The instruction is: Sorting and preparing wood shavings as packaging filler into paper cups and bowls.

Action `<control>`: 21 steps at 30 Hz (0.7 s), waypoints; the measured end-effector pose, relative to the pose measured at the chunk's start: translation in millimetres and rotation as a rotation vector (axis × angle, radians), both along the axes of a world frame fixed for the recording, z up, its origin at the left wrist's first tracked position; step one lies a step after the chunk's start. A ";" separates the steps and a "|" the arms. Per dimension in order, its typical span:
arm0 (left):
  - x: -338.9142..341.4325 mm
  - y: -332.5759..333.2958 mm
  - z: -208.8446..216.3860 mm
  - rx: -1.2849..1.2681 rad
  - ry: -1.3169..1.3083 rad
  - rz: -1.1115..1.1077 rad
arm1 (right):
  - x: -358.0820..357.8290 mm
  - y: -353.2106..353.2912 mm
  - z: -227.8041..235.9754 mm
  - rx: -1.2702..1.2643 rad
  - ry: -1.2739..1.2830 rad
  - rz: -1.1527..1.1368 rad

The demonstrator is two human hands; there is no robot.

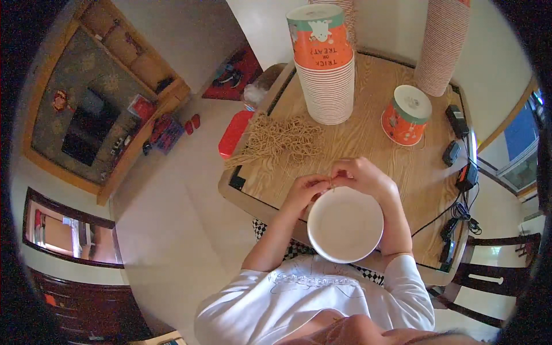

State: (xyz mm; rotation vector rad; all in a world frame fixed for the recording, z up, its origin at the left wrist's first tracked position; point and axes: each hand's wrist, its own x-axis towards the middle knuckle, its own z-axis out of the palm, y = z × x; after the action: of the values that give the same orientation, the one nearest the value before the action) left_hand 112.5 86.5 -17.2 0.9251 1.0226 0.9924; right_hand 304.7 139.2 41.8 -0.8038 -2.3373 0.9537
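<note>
A paper bucket (346, 227) with a white inside and white rim faces up at the near table edge, close to my chest. At its far rim, my left hand (310, 190) pinches a short bit of tan twine (332, 183). My right hand (362, 175) curls in from the other side, its fingertips closed on the same twine beside the rim. The fingers partly hide the twine and where it meets the bucket. Just beyond my left hand lies a tangled heap of cut twine (282, 140), spread toward the left table edge.
A tall stack of upturned orange-and-green paper buckets (326, 86) stands behind the twine. One upturned bucket (405, 118) sits to the right, before another tall stack (444, 46). A red lid-like object (234, 133) is at the left edge. Black adapters and cables (460, 210) line the right edge.
</note>
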 end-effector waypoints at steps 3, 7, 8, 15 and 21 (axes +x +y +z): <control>1.2 1.1 6.4 -0.012 0.031 -0.007 | 0.1 2.1 -2.4 0.021 0.029 0.024; -0.2 1.8 2.5 0.009 0.015 -0.007 | -1.7 2.2 1.1 -0.002 0.054 0.047; 0.6 1.3 3.3 0.008 0.015 -0.007 | -1.7 2.2 1.0 -0.009 0.045 0.048; -0.2 1.4 0.2 0.022 -0.002 -0.012 | -2.0 -0.5 0.3 -0.044 0.022 0.045; -0.6 1.7 -2.6 0.046 -0.006 -0.021 | -1.6 2.7 -2.5 -0.030 0.045 0.114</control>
State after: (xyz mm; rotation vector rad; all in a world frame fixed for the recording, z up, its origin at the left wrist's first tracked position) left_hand 111.9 88.3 -19.8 0.9684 0.9872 1.0043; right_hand 303.1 142.0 39.3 -0.6591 -2.3559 1.0457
